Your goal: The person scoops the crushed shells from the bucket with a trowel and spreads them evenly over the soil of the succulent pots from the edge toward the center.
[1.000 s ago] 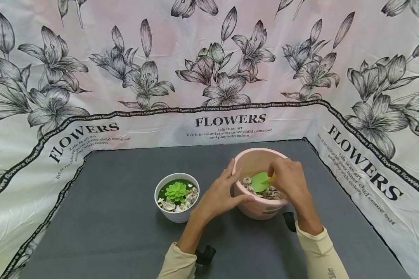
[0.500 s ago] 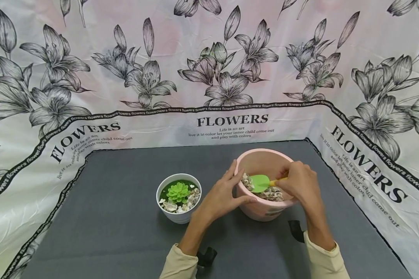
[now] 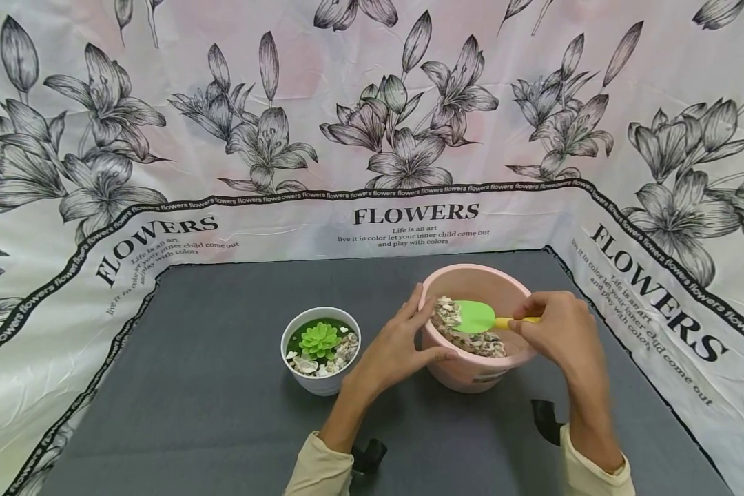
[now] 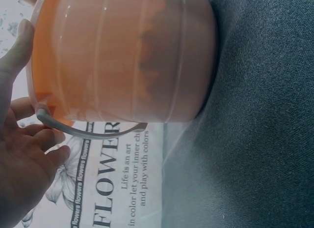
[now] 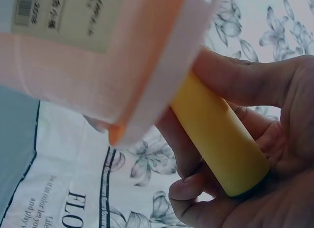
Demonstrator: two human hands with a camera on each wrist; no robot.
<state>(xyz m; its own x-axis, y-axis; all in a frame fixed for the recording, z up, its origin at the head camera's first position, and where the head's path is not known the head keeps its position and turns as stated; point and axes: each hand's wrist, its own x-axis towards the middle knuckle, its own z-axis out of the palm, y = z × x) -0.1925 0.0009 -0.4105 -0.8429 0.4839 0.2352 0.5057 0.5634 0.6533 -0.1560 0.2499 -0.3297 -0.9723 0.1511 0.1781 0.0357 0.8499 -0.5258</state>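
A pink plastic bucket stands at the right of the grey cloth, holding small stones or shells. My left hand holds its left side, thumb along the front rim and fingers at the side rim. In the left wrist view, the bucket's thin handle hangs down near those fingers. My right hand grips a toy shovel by its yellow handle over the right rim. The shovel's green blade is inside the bucket above the stones, with pale pieces at its left end.
Left of my left hand stands a small white pot with a green succulent and pale stones. Flower-printed cloth encloses the back and sides of the grey surface. A label is on the bucket's outer wall.
My right hand has moved right, drawing the shovel back so more of its yellow handle shows. The blade has swung level and risen from the stones. My left hand keeps its hold.
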